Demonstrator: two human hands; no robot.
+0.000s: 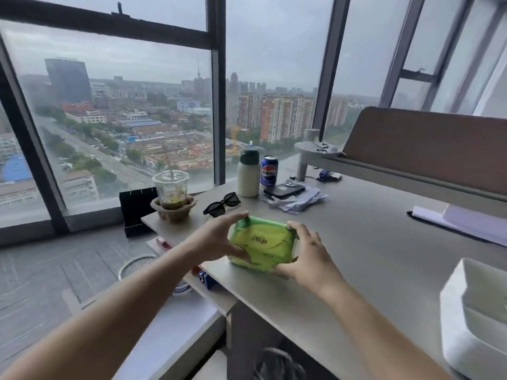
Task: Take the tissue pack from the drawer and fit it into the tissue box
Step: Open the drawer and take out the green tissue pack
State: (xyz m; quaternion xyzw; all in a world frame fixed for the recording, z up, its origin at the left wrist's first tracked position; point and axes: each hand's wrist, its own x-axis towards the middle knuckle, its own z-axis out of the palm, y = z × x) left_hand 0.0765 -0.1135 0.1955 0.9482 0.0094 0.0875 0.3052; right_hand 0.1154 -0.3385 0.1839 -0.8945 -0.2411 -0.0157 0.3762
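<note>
Hands (214,239) around crosswise tissue pack (263,244)

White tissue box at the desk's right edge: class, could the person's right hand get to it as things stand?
Probably yes: bare desk lies between the right hand and the white tissue box, but that hand grips the green tissue pack.

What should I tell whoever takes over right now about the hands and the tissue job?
Left hand and right hand: both grip the green tissue pack by its ends, just above the desk near its edge.
Tissue box: white, open, at the desk's right side, with no pack in it.
Done: pack is out and in hand.
Left: carry it right and fit it into the box.
</note>
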